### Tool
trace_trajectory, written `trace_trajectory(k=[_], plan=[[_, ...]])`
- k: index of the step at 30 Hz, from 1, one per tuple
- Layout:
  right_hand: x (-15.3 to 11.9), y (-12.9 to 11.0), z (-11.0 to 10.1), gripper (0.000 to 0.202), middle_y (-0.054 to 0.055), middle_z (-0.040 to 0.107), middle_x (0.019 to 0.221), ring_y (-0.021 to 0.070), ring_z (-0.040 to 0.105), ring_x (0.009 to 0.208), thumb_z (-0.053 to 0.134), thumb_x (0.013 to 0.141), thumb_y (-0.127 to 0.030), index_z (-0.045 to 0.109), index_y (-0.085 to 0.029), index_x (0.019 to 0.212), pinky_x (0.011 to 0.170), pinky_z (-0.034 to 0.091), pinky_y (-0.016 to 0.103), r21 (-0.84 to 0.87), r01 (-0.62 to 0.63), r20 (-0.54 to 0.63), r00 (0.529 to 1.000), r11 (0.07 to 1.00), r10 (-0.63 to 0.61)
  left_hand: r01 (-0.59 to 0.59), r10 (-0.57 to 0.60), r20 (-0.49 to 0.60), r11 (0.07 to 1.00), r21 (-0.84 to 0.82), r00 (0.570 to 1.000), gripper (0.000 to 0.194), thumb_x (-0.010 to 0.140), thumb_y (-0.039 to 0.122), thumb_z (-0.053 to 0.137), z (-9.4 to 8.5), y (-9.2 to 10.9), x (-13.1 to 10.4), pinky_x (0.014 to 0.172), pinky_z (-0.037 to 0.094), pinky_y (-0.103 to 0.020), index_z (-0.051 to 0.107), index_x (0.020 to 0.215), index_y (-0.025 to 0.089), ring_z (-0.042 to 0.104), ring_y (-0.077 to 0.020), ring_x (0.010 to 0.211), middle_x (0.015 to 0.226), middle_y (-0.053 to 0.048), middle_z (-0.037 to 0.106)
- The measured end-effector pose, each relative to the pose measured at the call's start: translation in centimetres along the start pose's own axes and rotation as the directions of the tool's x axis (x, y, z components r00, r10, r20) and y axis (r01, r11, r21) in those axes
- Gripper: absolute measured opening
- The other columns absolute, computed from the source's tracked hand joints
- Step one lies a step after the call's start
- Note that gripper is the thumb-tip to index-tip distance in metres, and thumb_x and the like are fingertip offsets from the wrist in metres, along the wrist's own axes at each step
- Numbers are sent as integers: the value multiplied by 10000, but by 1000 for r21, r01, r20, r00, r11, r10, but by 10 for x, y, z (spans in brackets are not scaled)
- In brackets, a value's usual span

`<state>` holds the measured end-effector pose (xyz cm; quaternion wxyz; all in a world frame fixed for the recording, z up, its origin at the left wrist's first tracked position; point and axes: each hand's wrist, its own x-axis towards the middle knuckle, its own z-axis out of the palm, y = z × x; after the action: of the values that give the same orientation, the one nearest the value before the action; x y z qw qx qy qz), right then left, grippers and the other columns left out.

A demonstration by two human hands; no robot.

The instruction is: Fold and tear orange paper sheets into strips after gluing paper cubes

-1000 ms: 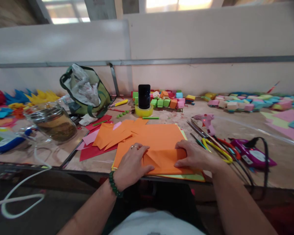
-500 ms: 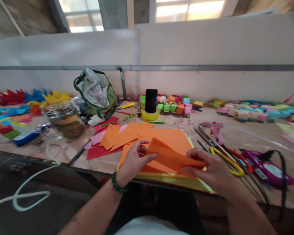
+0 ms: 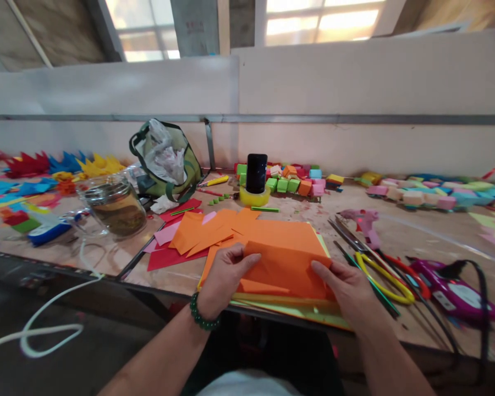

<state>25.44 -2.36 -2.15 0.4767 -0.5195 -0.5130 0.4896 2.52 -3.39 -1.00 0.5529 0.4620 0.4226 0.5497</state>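
An orange sheet of paper (image 3: 286, 270) is stretched between my two hands, its broad face toward me. My left hand (image 3: 227, 272), with a green bead bracelet at the wrist, pinches its left end between thumb and fingers. At the right end my right hand (image 3: 344, 283) grips it the same way. Beneath it lies a stack of orange and yellow sheets (image 3: 289, 230) near the table's front edge. Cut orange pieces (image 3: 204, 234) overlap red paper (image 3: 171, 260) and pink paper to the left.
Yellow-handled scissors (image 3: 381, 283), a pink glue gun (image 3: 365, 223) and a purple device (image 3: 445, 289) lie right. A phone (image 3: 256, 173) stands in a yellow tape roll (image 3: 254, 197). A glass mug (image 3: 115, 212) and a green bag (image 3: 190, 170) are left; folded paper blocks (image 3: 289, 184) line the back.
The orange sheet has turned from a slanted, nearly edge-on position to face me more fully. My right hand has shifted its hold at the right end. The view has tilted slightly.
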Motion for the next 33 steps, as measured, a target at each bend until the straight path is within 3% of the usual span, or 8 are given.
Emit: trace_trajectory(k=[5,12,16,23,33], plan=[[-3,1,0,302,36,721,692,162,631,602,799,604,-466,761,-190,720,546,524,243,-14,82,-123,989,997,-83,16,-15,17,997,-74,1000,260,663,364,777,3,2,0,658,433,-226,671,721,133,540,-116,669,691,7,616],[-9,-3,0,289,43,718,680,174,634,603,767,651,-452,764,-179,743,546,523,257,-129,143,-169,972,981,-163,19,-21,-37,998,-56,999,276,708,391,743,1,-1,-1,615,427,-216,675,708,123,525,-104,629,638,14,594],[-14,-10,6,306,43,688,615,162,601,552,743,669,-467,745,-161,676,502,496,256,-100,185,-158,967,978,-199,25,-28,-105,999,-29,994,289,659,406,778,2,3,-5,617,452,-213,693,697,133,557,-113,641,632,14,616],[-19,-11,8,305,39,689,695,170,621,626,710,727,-464,741,-166,788,591,527,289,23,174,-144,975,985,-169,-3,27,-215,994,113,976,373,526,445,837,3,12,-10,536,479,-222,702,676,131,578,-131,590,621,-5,648],[-19,-8,3,271,21,684,699,165,631,644,710,739,-452,732,-185,779,625,539,284,45,166,-156,975,985,-157,-14,39,-159,988,153,986,249,624,365,794,0,8,-10,553,435,-186,692,658,140,527,-97,592,618,10,625]])
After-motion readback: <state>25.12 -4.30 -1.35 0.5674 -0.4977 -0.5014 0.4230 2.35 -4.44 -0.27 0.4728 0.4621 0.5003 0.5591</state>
